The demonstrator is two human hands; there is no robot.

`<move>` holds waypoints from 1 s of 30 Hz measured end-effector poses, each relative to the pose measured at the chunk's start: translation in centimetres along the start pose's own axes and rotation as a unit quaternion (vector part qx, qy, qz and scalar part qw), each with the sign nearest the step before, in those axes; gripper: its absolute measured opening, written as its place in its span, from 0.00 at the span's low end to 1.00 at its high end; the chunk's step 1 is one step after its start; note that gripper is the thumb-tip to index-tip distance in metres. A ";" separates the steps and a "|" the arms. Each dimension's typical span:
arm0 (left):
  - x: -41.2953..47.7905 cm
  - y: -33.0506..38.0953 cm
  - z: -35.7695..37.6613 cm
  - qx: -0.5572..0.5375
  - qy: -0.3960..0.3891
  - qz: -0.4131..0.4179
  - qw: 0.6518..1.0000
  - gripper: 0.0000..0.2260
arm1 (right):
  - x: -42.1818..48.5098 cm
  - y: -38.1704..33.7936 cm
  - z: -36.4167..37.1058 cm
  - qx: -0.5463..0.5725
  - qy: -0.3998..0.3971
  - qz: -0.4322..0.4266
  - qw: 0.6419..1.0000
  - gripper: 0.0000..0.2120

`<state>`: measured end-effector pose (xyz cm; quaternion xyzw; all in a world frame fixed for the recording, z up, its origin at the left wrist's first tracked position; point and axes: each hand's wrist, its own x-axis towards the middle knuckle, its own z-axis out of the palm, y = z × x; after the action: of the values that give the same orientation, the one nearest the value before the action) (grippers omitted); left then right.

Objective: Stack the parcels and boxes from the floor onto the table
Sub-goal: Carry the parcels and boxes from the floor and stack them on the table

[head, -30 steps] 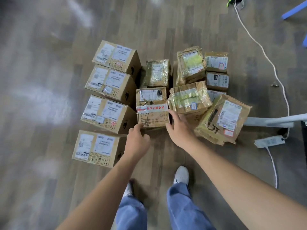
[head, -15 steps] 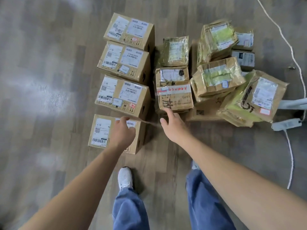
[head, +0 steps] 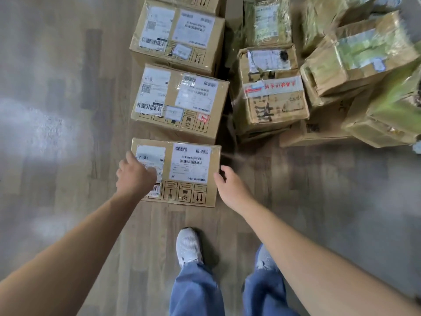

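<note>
Hardly started, judging by the floor [head: 59, 137]: no table in view, nothing lifted, every carton down there. Near box [head: 189, 172] flat on the floor at the middle of the view, labels up. At its 12 o'clock, second box [head: 180, 99] and third box [head: 177, 35] in a line, just beside one another. At 1 to 2 o'clock, parcels [head: 275, 96] heaped together, some taped, some leaning. Left hand [head: 134, 179] over the near box's 9 o'clock edge, fingers loosely curled; cannot tell whether gripping or merely above it. Right hand [head: 230, 188] at the 3 o'clock edge, relaxed and slightly spread, thumb touching or just beside that edge, holding nothing. Looks like the first lift about to begin, with everything else left to carry and stack.
</note>
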<state>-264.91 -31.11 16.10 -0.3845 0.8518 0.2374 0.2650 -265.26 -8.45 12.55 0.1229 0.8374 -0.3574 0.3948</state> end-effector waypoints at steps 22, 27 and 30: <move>-21.0 9.0 -6.8 -0.134 -0.078 0.089 0.984 0.21 | -15.8 1.2 -18.4 0.104 0.075 0.030 0.991 0.20; -30.0 14.6 -11.3 -0.187 -0.097 0.141 0.967 0.25 | -25.9 -0.7 -27.0 0.161 0.171 0.005 0.972 0.23; -34.1 18.4 -14.3 -0.229 -0.126 0.166 0.951 0.23 | -31.8 -1.9 -31.1 0.194 0.208 -0.013 0.959 0.18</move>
<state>-263.90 -10.87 52.11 -0.2549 0.7860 0.5131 0.2324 -263.11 14.27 50.84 0.2577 0.8175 -0.4843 0.1756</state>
